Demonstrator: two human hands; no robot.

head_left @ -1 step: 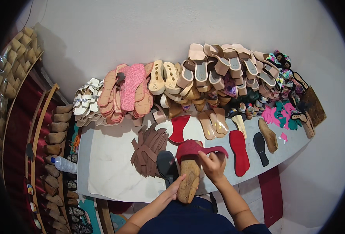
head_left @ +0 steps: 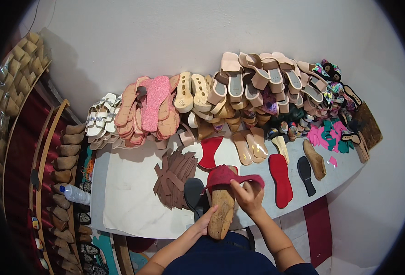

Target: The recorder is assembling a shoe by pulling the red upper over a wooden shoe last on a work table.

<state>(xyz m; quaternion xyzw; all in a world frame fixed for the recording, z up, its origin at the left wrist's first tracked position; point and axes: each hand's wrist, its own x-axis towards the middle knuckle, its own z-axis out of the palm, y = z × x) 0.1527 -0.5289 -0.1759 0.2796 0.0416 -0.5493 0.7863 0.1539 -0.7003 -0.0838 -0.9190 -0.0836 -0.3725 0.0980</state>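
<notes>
In front of my body, my left hand (head_left: 206, 221) is closed round the side of a worn wooden shoe last (head_left: 221, 211), its heel end toward me. A dark red shoe upper strap (head_left: 225, 175) lies over the toe end of the last. My right hand (head_left: 249, 197) pinches the strap's right part, which curves up off the wood. Just left of the last, a black shoe sole (head_left: 194, 191) rests on the table. Beyond it is a pile of brown strips (head_left: 174, 176), and a red cut piece (head_left: 210, 151) lies farther back.
A red sole (head_left: 281, 183), a black insole (head_left: 307, 176) and another wooden last (head_left: 314, 159) lie to the right. Stacked pink soles (head_left: 155, 107) and beige heeled sandals (head_left: 236, 82) line the table's back. At left are racks of lasts (head_left: 67, 162) and a plastic bottle (head_left: 77, 194).
My right hand has shifted slightly left and down, drawing the strap's free right end with it. The strap's left edge now sticks out beside the last. My left hand and the last stay put.
</notes>
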